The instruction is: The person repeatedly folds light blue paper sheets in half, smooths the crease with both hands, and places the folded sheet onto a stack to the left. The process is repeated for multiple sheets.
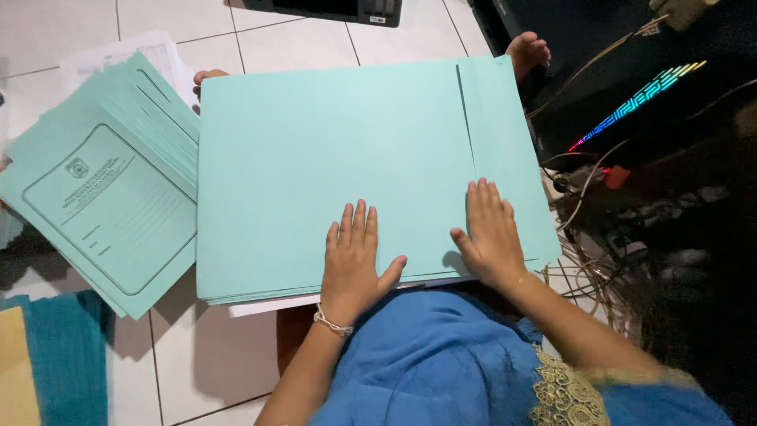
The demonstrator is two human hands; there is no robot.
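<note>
Across the lap, near centre: stack of pale green folders [315, 158], light, thin, bendable, likely slippery; best taken at the edges. Left hand [352, 256] and right hand [490, 233] lie open and flat on top, gripping nothing.

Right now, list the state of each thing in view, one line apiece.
Left hand: flat, palm down on the plain green folder.
Right hand: flat, pressing the folder's folded flap.
Plain green folder: closed, on top of a stack, lying across the lap.
Printed green folders: fanned out on the tiled floor.
Bracelet: on the left wrist.
Light strip: lit, multicoloured.
</note>
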